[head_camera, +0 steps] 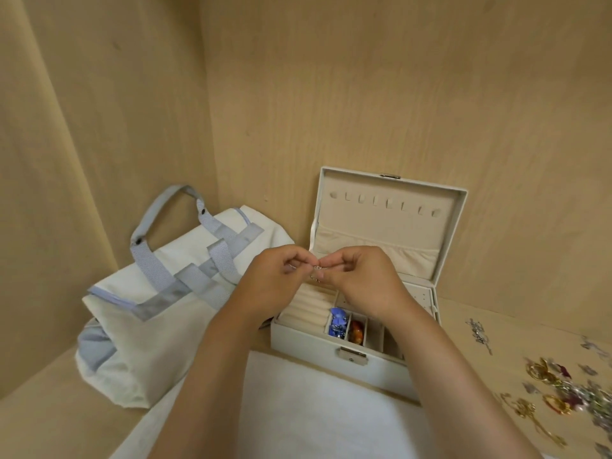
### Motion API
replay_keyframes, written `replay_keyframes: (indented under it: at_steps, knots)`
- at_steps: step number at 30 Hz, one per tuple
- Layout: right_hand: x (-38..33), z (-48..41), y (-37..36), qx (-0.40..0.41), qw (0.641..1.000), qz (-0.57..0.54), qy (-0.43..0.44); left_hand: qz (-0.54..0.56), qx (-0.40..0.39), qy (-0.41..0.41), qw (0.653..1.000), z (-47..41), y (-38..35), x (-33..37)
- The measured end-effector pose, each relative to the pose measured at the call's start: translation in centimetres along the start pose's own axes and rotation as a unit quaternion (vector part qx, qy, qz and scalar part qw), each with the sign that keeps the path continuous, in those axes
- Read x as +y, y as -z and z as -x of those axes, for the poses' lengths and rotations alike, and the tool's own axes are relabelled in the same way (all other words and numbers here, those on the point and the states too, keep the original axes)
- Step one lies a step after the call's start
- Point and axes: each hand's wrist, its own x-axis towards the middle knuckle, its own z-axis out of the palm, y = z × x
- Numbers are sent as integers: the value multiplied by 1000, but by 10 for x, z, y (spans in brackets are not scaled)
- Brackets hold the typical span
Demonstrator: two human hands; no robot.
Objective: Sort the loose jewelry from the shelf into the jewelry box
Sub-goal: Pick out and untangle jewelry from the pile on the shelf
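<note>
A white jewelry box (pixel 331 351) stands open on the wooden shelf, its lid leaning back against the wall. My left hand (pixel 275 279) and my right hand (pixel 364 276) meet above its ring rolls, both pinching a small silver jewelry piece (pixel 317 272) between their fingertips. A blue piece (pixel 337 321) and an amber piece (pixel 357 331) lie in front compartments of the box. Loose gold and silver jewelry (pixel 563 392) is scattered on the shelf at the right.
A white canvas bag (pixel 159 309) with grey-blue straps lies to the left of the box. A white cloth (pixel 314 409) covers the shelf in front. Wooden walls close in behind and on the left.
</note>
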Motion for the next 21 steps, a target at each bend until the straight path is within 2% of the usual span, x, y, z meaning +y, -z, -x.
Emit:
replay_keyframes:
  at_steps: [8, 13, 21]
  knots:
    - [1, 9, 1, -43, 994, 97, 3, -91, -69, -8, 993, 6, 10, 1]
    - [-4, 16, -5, -77, 978, 192, 18, -129, -105, -32, 986, 19, 22, -3]
    - [-8, 18, -2, -92, 958, 268, 43, -153, -71, -74, 983, 29, 17, -13]
